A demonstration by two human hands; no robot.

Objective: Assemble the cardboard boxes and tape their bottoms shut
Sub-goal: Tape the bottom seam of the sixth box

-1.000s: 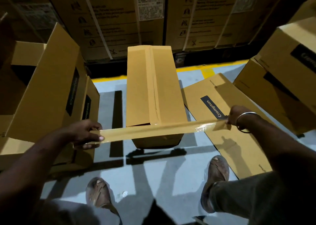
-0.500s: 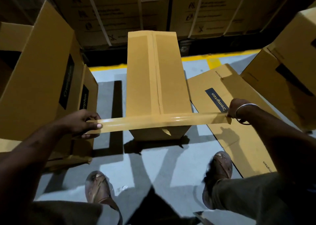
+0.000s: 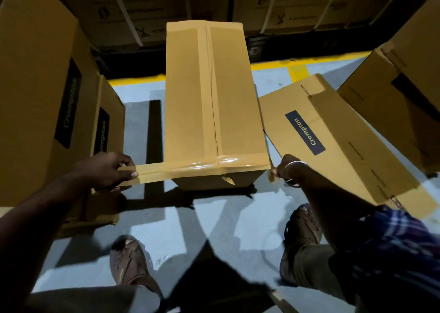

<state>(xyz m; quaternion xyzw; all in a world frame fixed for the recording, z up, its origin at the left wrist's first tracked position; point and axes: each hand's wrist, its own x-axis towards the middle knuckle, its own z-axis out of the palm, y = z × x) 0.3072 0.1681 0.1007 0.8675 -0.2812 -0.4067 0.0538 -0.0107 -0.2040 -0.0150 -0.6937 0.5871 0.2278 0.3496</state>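
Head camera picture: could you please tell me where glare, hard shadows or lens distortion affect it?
In the head view, glare streaks the tape strip where it crosses the box; hard dark shadows fall on the grey floor below the box; the wide lens bows the side cartons outward; the stacked cartons behind are dim and soft.

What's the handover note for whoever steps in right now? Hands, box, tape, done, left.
Left hand: pinches the tape strip off the box's left side.
Right hand: pinches the strip's other end at the box's right corner.
Box: upright on the floor between the feet, bottom flaps up.
Done: long seam taped; cross strip laid over the near edge.
Left: fold both free ends down the sides and press. A flat box lies to the right, not assembled.
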